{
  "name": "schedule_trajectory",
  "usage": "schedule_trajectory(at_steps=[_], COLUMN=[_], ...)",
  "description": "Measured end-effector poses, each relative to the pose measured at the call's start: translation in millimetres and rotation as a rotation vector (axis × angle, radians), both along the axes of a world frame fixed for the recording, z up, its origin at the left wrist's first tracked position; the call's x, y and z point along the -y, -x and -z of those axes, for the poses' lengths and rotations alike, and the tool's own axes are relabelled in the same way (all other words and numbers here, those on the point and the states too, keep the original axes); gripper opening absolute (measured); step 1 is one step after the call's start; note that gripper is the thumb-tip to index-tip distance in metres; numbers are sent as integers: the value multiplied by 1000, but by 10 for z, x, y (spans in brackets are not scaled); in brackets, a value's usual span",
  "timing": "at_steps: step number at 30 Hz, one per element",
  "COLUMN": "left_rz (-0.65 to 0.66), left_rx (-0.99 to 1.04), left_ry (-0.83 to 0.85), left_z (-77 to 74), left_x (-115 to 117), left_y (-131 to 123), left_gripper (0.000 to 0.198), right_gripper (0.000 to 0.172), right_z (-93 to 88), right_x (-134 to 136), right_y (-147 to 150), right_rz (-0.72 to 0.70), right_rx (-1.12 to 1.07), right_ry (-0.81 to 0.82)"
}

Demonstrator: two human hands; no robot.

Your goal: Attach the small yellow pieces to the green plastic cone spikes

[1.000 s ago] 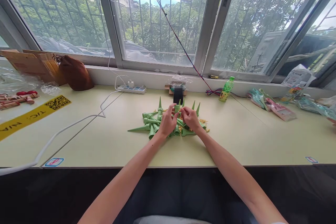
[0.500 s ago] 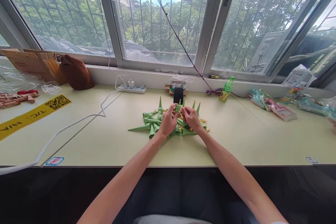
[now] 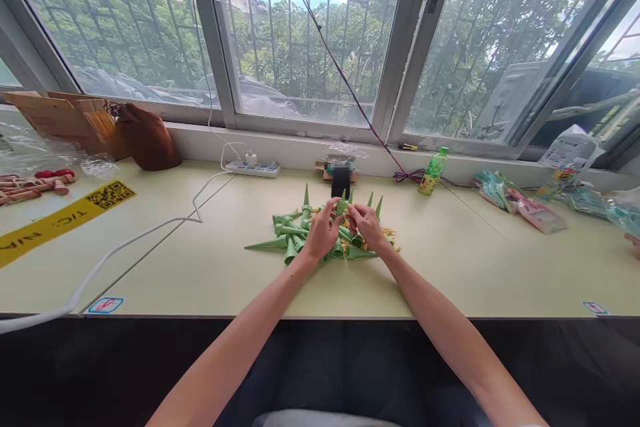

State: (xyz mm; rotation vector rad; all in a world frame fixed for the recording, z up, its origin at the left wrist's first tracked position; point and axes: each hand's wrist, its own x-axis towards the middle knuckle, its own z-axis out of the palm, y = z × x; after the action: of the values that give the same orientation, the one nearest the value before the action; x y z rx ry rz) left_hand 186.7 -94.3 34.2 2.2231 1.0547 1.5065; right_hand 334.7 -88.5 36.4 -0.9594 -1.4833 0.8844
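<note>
A heap of green plastic cone spikes (image 3: 293, 235) lies in the middle of the pale table (image 3: 210, 267), with small yellow bits mixed in at its right side. My left hand (image 3: 321, 232) and my right hand (image 3: 367, 225) are raised together over the heap, fingers curled. Between their fingertips they pinch one green cone (image 3: 342, 205) held upright. A few cones stand on end behind my hands.
A black phone (image 3: 341, 181) leans at the sill behind the heap. A power strip (image 3: 252, 169) with a white cable (image 3: 135, 240), a brown pouch (image 3: 145, 139), a green bottle (image 3: 432, 172), packets (image 3: 520, 203) at the right and a yellow label (image 3: 60, 220) lie around.
My hands have lifted slightly and drawn closer together on the green cone. Nothing else has moved.
</note>
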Motion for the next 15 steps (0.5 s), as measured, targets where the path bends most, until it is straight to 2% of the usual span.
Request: schedule_trajectory(at_steps=[9, 15], left_rz=[1, -3], left_rx=[21, 44], left_ry=[-6, 10], left_z=[63, 41], left_x=[-51, -37], left_y=[3, -6], left_gripper=[39, 38], right_gripper=[43, 45], right_z=[35, 26], right_x=[-26, -20], right_y=[29, 35], right_rz=[4, 34], right_rx=[-27, -8], right_ry=[-8, -12])
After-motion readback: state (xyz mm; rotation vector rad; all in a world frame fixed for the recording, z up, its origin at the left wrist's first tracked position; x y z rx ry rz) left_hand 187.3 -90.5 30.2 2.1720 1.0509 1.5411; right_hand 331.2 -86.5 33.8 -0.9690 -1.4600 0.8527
